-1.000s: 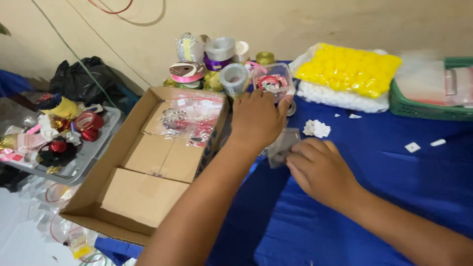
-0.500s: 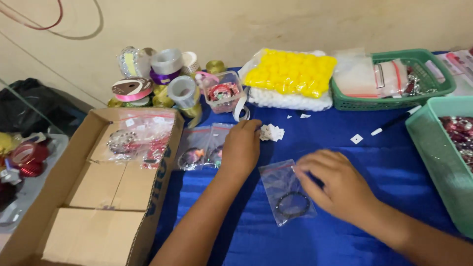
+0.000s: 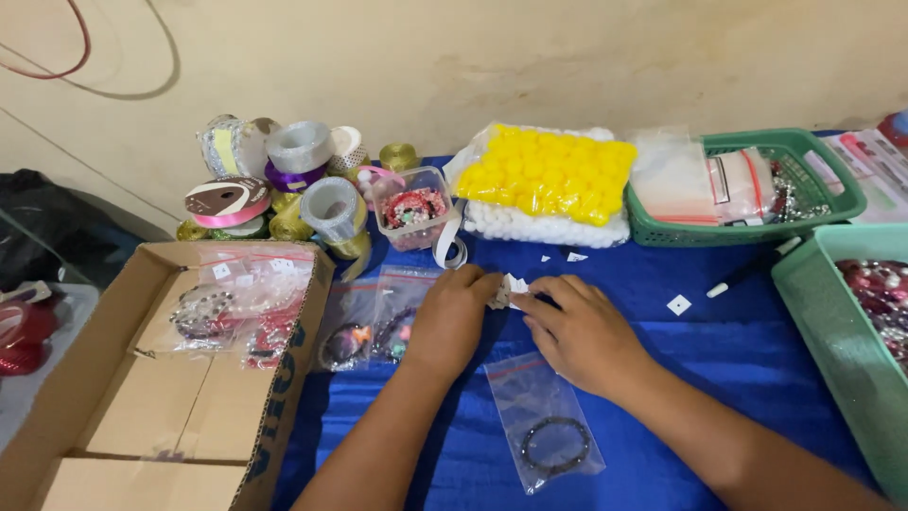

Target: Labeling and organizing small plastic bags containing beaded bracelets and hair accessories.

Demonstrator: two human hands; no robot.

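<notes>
A small cluster of white paper tags (image 3: 511,289) sits on the blue cloth (image 3: 719,369), pinched between both hands near the middle of the table. The left hand (image 3: 454,317) closes its fingertips on the tags from the left, knuckles up, and the right hand (image 3: 582,331) meets it from the right with thumb and forefinger narrowed onto the same bit of paper. Just below the right hand lies a clear zip bag with a dark beaded bracelet (image 3: 549,435) inside, flat on the cloth. To the left of the left hand lie more clear bags of bracelets (image 3: 374,326), overlapping the edge of an open cardboard box (image 3: 189,416) that holds further bagged bracelets (image 3: 227,308). Behind the hands stand a small clear tub of beads (image 3: 413,208), a heap of ribbon spools (image 3: 284,189), and a pack of yellow pompoms (image 3: 549,170) on white ones. A green basket (image 3: 813,203) of plastic bags sits to the right, with a loose white tag (image 3: 678,304) and a pen (image 3: 747,270) near it, and a pale green tray (image 3: 832,331) of pink beads at the right edge.
</notes>
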